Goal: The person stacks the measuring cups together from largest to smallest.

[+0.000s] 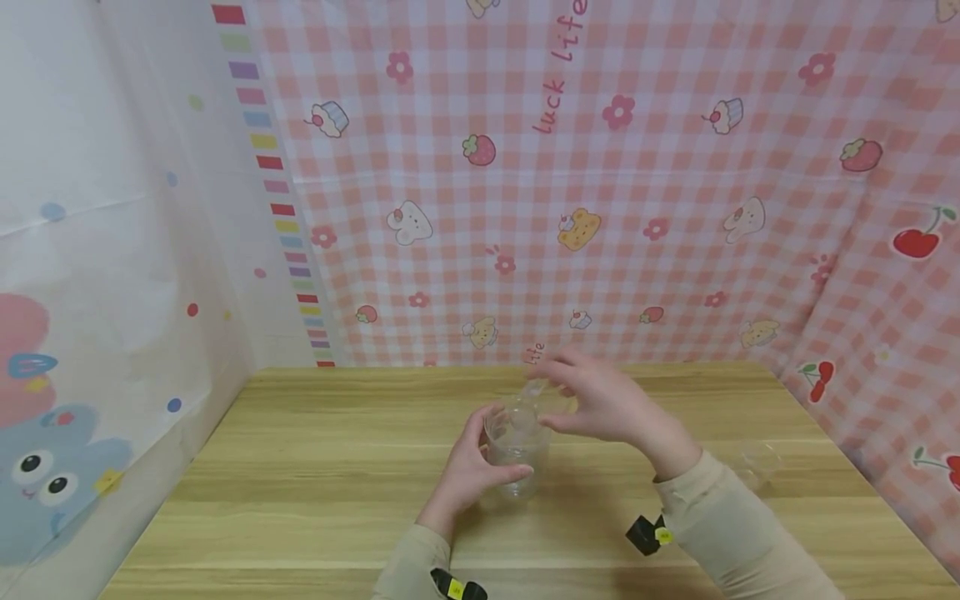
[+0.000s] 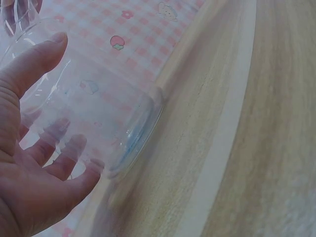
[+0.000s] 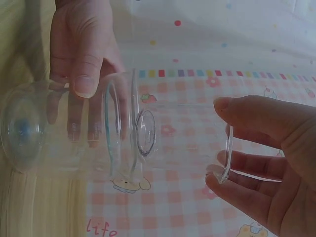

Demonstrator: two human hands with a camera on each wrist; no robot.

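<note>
A clear, wide container (image 1: 517,454) stands on the wooden table, and my left hand (image 1: 468,467) grips its side with thumb and fingers around it. In the left wrist view the container (image 2: 103,103) shows bluish near its base, with the left hand (image 2: 44,163) around it. My right hand (image 1: 600,400) holds a smaller clear cup over the container's mouth. The right wrist view shows this cup (image 3: 180,133) pinched at its rim by the right hand (image 3: 266,148), its round base at the container's opening.
Another clear cup (image 1: 759,460) lies on the wooden table (image 1: 300,483) to the right, beyond my right forearm. A pink checked cloth (image 1: 450,183) hangs behind the table's far edge, and a white printed cloth (image 1: 135,250) hangs on the left.
</note>
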